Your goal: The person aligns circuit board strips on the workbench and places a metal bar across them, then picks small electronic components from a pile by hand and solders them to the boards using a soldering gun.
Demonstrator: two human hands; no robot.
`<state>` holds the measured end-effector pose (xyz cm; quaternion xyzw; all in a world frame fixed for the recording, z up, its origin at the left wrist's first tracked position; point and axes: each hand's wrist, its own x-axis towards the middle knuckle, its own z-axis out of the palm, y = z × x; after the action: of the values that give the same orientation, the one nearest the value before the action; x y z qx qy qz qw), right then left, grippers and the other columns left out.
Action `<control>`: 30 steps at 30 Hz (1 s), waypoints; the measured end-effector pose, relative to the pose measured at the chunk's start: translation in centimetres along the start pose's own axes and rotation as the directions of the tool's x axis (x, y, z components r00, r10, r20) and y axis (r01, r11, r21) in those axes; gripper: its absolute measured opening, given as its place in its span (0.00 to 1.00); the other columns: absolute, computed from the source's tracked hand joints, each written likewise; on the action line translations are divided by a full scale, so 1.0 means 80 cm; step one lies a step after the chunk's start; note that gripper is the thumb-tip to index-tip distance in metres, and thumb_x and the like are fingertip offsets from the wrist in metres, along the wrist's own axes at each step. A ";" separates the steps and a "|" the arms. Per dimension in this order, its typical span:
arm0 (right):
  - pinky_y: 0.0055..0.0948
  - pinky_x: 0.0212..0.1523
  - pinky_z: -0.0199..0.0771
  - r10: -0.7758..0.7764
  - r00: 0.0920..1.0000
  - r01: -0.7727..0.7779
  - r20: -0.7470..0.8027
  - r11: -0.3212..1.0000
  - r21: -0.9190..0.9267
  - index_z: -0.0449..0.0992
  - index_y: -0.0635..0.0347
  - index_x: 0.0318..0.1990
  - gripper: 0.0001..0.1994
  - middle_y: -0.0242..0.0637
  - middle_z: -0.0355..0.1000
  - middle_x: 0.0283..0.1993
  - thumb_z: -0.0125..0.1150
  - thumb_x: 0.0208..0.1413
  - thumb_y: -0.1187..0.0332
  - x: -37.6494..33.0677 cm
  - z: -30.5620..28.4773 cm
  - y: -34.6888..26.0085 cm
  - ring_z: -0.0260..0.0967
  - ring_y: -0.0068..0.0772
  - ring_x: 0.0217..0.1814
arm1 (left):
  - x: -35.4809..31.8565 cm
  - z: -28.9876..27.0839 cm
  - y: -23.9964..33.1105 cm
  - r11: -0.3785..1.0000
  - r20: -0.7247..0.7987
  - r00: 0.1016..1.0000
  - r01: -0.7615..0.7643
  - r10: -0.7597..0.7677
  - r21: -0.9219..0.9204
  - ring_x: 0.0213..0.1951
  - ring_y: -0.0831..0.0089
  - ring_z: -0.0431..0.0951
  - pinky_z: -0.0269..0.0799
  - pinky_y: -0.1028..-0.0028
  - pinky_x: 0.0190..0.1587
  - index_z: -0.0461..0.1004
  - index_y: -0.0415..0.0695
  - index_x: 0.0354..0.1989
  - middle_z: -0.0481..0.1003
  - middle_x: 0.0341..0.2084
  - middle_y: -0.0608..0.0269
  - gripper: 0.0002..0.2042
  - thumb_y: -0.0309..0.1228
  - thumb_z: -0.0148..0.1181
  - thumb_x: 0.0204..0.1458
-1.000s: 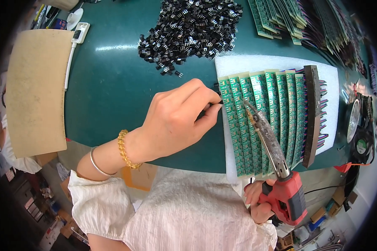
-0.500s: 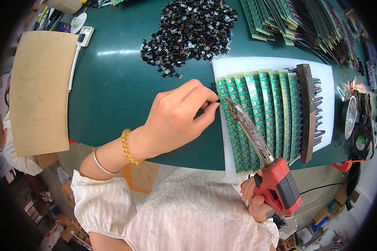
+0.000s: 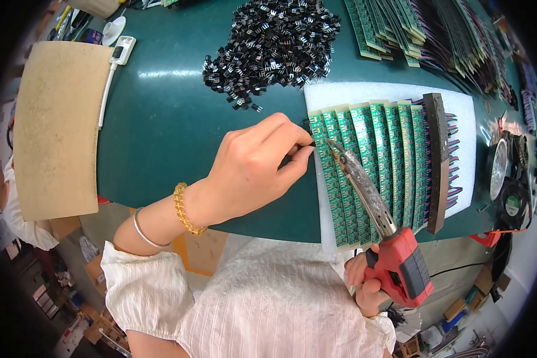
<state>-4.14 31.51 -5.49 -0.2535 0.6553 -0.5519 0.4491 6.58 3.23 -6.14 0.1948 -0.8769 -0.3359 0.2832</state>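
Observation:
My left hand (image 3: 253, 164) pinches a small black pin connector (image 3: 312, 144) against the left edge of the nearest green circuit board strip (image 3: 334, 200). Most of that connector is hidden by the fingertips. My right hand (image 3: 367, 286) is wrapped round the red handle of a soldering gun (image 3: 403, 265), whose metal barrel slants up and to the left. Its tip is over the left strip, just right of the pinched connector; whether it touches the board I cannot tell. Several overlapping strips lie side by side under a dark bar (image 3: 437, 161), with coloured wires (image 3: 453, 143) sticking out beyond it.
White foam sheet (image 3: 459, 98) lies under the strips. A heap of black connectors (image 3: 274, 48) is at the back, with more wired boards (image 3: 394, 27) at the far right. To the left are a tan board (image 3: 56, 131) and white power strip (image 3: 122, 51). A small fan (image 3: 512, 204) is at right.
The soldering gun's tip has shifted slightly right, away from the board's left edge. My left hand keeps its pinch in nearly the same place.

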 end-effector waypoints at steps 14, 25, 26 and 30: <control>0.26 0.17 0.61 -0.210 0.966 0.229 -0.150 0.966 0.124 0.58 0.70 0.56 0.40 0.29 0.57 0.13 0.60 0.50 0.41 0.009 0.004 0.009 0.57 0.24 0.11 | -0.011 -0.055 -0.002 0.956 -0.117 0.978 0.193 -0.170 0.222 0.20 0.70 0.74 0.71 0.74 0.23 0.73 0.41 0.28 0.72 0.24 0.62 0.05 0.23 0.64 0.45; 0.26 0.17 0.61 -0.237 0.951 0.273 -0.200 0.946 0.177 0.56 0.70 0.57 0.37 0.29 0.57 0.13 0.57 0.54 0.45 0.009 0.021 -0.010 0.57 0.25 0.11 | 0.005 -0.056 -0.031 0.855 0.069 0.989 -0.149 0.132 0.497 0.28 0.67 0.73 0.71 0.72 0.26 0.73 0.40 0.30 0.69 0.26 0.62 0.06 0.21 0.62 0.44; 0.27 0.17 0.61 -0.231 0.952 0.269 -0.202 0.945 0.185 0.56 0.70 0.57 0.37 0.29 0.57 0.13 0.57 0.54 0.45 0.008 0.020 -0.009 0.57 0.25 0.12 | 0.007 -0.057 -0.031 0.843 0.108 0.986 -0.166 0.128 0.512 0.28 0.66 0.73 0.71 0.72 0.27 0.73 0.39 0.31 0.69 0.27 0.62 0.06 0.21 0.62 0.44; 0.27 0.17 0.60 -0.238 0.948 0.279 -0.211 0.941 0.194 0.56 0.70 0.57 0.37 0.29 0.57 0.13 0.57 0.55 0.45 0.004 0.016 -0.007 0.57 0.25 0.12 | 0.006 -0.055 -0.031 0.824 0.157 0.984 -0.159 0.086 0.544 0.31 0.64 0.73 0.71 0.70 0.30 0.70 0.39 0.31 0.68 0.29 0.61 0.06 0.19 0.60 0.46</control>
<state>-3.27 30.47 -5.04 -0.2338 0.5894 -0.6968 0.3354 9.35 -0.91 -4.99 0.1904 -0.9633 -0.0601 0.1797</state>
